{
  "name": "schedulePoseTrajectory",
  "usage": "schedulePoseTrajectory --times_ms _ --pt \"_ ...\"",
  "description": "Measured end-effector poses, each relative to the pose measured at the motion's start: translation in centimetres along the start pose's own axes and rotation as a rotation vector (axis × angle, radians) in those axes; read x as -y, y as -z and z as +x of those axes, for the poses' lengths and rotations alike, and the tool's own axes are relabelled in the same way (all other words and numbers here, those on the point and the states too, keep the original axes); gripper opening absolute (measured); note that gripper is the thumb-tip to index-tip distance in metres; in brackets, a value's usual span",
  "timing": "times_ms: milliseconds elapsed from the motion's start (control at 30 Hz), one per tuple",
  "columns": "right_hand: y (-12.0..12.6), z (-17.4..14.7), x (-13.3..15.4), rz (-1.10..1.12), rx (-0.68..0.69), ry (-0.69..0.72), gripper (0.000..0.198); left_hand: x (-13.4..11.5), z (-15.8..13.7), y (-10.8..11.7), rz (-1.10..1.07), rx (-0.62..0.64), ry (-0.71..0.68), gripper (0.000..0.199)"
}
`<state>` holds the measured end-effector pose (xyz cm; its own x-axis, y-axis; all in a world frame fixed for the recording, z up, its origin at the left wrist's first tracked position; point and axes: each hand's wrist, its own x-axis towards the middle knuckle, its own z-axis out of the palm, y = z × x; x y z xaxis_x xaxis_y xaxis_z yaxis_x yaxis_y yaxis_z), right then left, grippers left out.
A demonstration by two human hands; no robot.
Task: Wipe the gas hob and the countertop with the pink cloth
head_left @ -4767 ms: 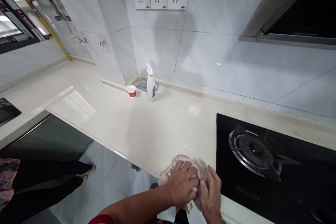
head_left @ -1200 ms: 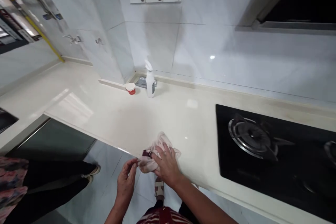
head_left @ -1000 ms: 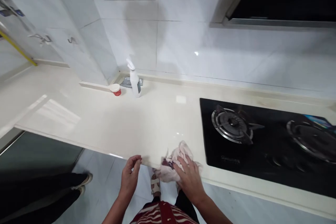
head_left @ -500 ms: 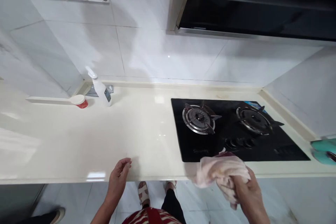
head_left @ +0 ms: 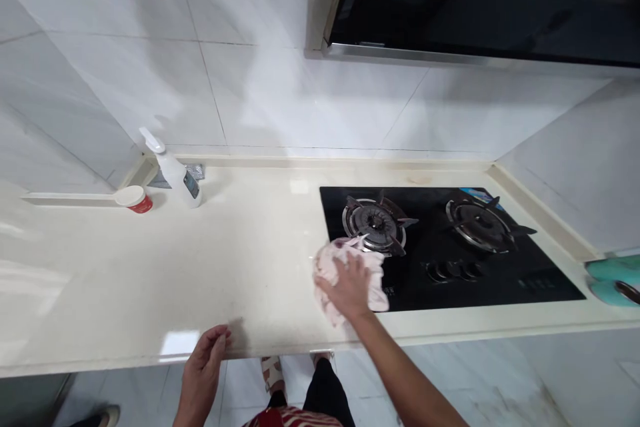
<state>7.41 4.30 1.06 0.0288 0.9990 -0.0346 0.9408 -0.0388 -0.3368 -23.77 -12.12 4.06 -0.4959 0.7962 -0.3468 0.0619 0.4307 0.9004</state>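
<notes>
A pale pink cloth (head_left: 377,280) lies spread over the left front corner of the black gas stove (head_left: 425,293) and the counter beside it. My right hand (head_left: 350,283) presses down on this cloth, fingers spread over it, close to the left burner (head_left: 376,225). At the counter's front edge my left hand (head_left: 207,350) rests with its fingers curled together, and nothing shows in them. Part of the stove's left edge is hidden under the cloth.
A white spray bottle (head_left: 175,173) and a red and white tub (head_left: 134,199) stand at the back left of the cream counter (head_left: 240,233). The dark range hood (head_left: 480,13) overhangs the stove. Teal objects (head_left: 613,273) sit at the far right.
My right hand has carried the bunched cloth from in front of the stove up and left onto its corner, where it is now spread. My left hand stays near the counter edge.
</notes>
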Motion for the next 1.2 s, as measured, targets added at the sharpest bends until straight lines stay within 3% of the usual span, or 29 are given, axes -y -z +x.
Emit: schedulePoseTrajectory --times_ms 167,233,300,400,500,700,800,967,1067,1200 --pt "-3.0 -4.4 12.0 0.163 0.183 0.47 0.058 -1.1 -0.2 -0.8 0.046 -0.012 -0.076 0.065" --pt "-3.9 -6.6 14.5 0.229 0.248 0.649 0.053 -1.7 -0.2 -1.3 0.077 0.001 -0.136 0.061" --pt "-4.2 -8.0 14.6 0.271 0.265 0.744 0.05 -2.4 -0.2 -2.1 0.104 0.022 -0.183 0.058" --pt "-3.4 -8.7 10.2 0.295 0.184 0.703 0.045 -3.3 -0.2 -3.7 0.114 0.056 -0.191 0.057" --pt "-2.0 -9.2 2.6 0.279 -0.012 0.545 0.034 -3.8 -0.4 -5.7 0.108 0.098 -0.195 0.057" --pt "1.0 -9.1 -11.1 0.151 -0.314 0.371 0.031 -3.8 -1.2 -11.1 0.13 0.18 -0.217 0.061" --pt "3.7 -7.1 -17.2 0.065 -0.363 0.234 0.024 -4.4 -2.2 -15.5 0.171 0.223 -0.225 0.062" --pt "8.1 -4.6 -27.6 -0.001 -0.427 0.046 0.024 -6.6 -5.8 -25.4 0.201 0.319 -0.282 0.057" --pt "9.0 -4.3 -29.4 0.058 -0.342 0.093 0.02 -7.3 -8.4 -30.8 0.199 0.335 -0.288 0.054" --pt "9.9 -2.5 -24.5 0.129 -0.044 0.434 0.028 -7.0 -11.9 -35.3 0.186 0.315 -0.253 0.055"
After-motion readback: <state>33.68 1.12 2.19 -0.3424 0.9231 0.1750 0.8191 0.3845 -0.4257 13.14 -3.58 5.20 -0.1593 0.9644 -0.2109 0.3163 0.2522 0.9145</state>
